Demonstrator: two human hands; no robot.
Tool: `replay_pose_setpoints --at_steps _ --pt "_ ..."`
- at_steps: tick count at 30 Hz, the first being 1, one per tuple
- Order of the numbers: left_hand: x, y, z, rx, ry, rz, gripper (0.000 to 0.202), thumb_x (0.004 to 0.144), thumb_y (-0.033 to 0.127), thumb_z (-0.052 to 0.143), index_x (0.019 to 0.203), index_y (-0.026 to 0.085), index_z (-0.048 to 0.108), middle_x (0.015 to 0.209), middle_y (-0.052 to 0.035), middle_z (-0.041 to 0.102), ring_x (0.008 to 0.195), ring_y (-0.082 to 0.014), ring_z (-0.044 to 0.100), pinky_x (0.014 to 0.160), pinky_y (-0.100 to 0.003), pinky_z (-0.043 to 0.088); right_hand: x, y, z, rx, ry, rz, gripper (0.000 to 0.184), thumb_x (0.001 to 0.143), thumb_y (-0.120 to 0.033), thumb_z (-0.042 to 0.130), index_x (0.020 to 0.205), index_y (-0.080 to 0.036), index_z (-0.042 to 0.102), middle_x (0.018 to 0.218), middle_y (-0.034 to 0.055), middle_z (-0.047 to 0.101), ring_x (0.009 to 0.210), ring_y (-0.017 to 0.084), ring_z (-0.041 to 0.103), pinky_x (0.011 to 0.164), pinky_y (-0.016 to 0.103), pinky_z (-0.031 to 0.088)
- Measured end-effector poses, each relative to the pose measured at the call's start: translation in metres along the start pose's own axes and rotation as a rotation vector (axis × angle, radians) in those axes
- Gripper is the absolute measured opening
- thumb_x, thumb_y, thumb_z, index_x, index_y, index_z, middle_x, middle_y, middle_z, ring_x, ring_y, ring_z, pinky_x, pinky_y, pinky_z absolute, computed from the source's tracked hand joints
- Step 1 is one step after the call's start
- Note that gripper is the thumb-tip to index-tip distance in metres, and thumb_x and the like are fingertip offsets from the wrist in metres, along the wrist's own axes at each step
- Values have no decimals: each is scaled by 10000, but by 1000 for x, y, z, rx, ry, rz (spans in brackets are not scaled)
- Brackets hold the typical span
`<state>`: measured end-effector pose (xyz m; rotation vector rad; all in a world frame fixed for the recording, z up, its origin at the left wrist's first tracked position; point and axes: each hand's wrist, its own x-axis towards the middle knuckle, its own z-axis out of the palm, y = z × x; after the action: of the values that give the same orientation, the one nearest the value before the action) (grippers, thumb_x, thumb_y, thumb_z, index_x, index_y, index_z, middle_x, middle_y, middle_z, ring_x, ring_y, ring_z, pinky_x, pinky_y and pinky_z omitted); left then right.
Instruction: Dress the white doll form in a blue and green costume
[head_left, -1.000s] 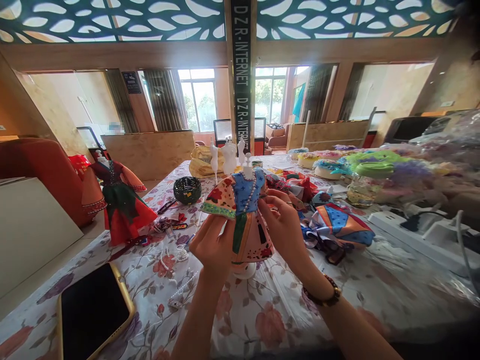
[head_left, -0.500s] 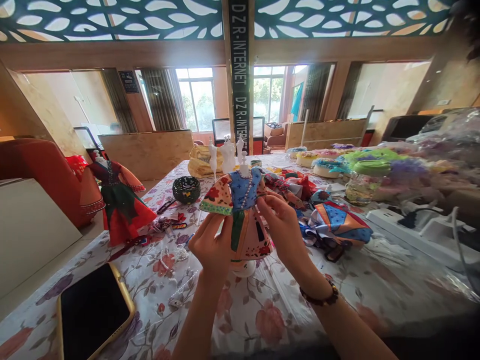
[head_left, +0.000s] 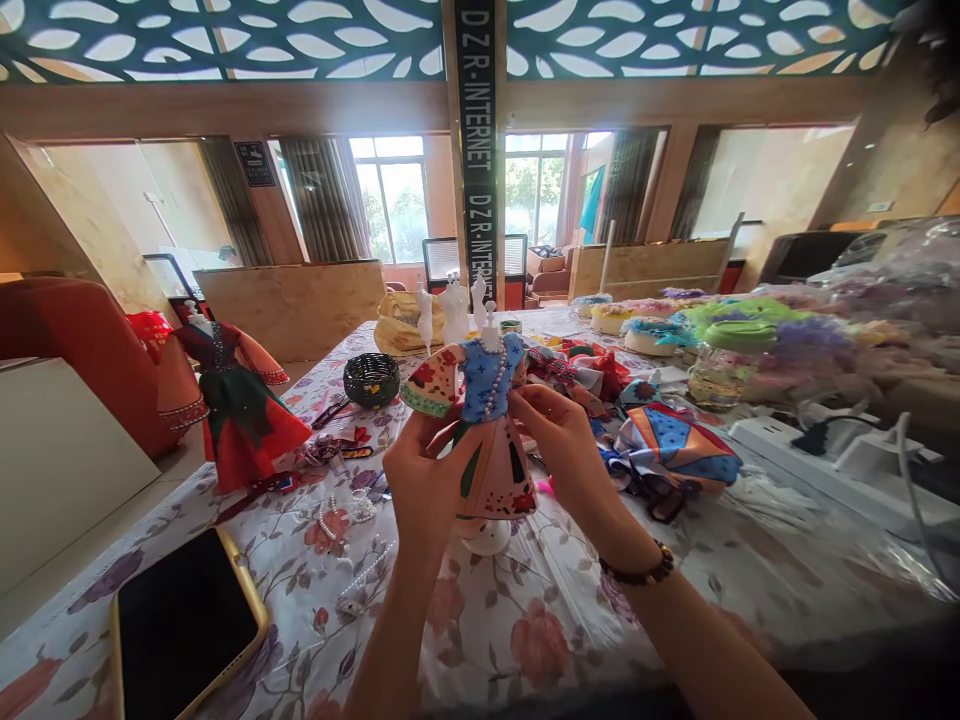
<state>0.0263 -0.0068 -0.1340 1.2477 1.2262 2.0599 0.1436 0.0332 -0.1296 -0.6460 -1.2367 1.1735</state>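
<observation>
A small white mannequin in a colourful doll dress (head_left: 491,420) stands on the floral tablecloth (head_left: 517,620) at the middle. The dress has a blue bodice with a pearl string, patterned sleeves and a pink skirt. My left hand (head_left: 429,478) is closed on the dress at its waist, left side. My right hand (head_left: 561,445) pinches the dress at its right side, fingers pressed together. A beaded bracelet sits on my right wrist.
A phone (head_left: 184,625) lies at the near left. A second mannequin in a red and green dress (head_left: 229,400) stands at the left. A dark woven bowl (head_left: 373,378), bare white mannequins (head_left: 454,310), folded cloths (head_left: 675,445), loose pearls (head_left: 352,510) and fluffy trims (head_left: 742,330) surround it.
Both hands have moved up and inward along the dress, and the right sleeve is now gathered in behind my right hand. The mannequin has stayed on its base.
</observation>
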Motion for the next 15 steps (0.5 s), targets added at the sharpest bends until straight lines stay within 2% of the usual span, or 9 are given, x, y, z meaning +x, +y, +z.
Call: replay_pose_setpoints --at_steps 4,8,12,15 --pt "11 3 -8 -98 -147 -56 352 594 217 803 921 156 687 937 -51 740 914 -215 685 852 -336 540 1 2 0 24 3 -35 235 710 -411 700 760 -189 644 720 -18 652 670 122 573 646 256 431" --pt "19 2 -14 -106 -231 -93 337 616 250 797 921 154 692 932 -60 748 926 -234 685 873 -363 525 2 5 0 7 -29 -16 252 724 -429 688 823 -196 691 780 3 701 735 153 618 712 283 457" --pt "22 -4 -16 -159 -252 -72 351 648 274 776 972 177 684 975 -56 741 964 -228 674 886 -346 514 0 7 -1 9 -56 -31 267 762 -460 650 790 -209 736 780 1 721 795 187 641 789 322 464" --pt "19 -5 -14 -116 -213 -16 313 685 280 750 974 180 685 989 -57 735 961 -216 673 879 -330 514 -2 8 -4 29 -75 -47 306 791 -490 613 872 -227 747 898 5 736 925 218 643 878 369 458"
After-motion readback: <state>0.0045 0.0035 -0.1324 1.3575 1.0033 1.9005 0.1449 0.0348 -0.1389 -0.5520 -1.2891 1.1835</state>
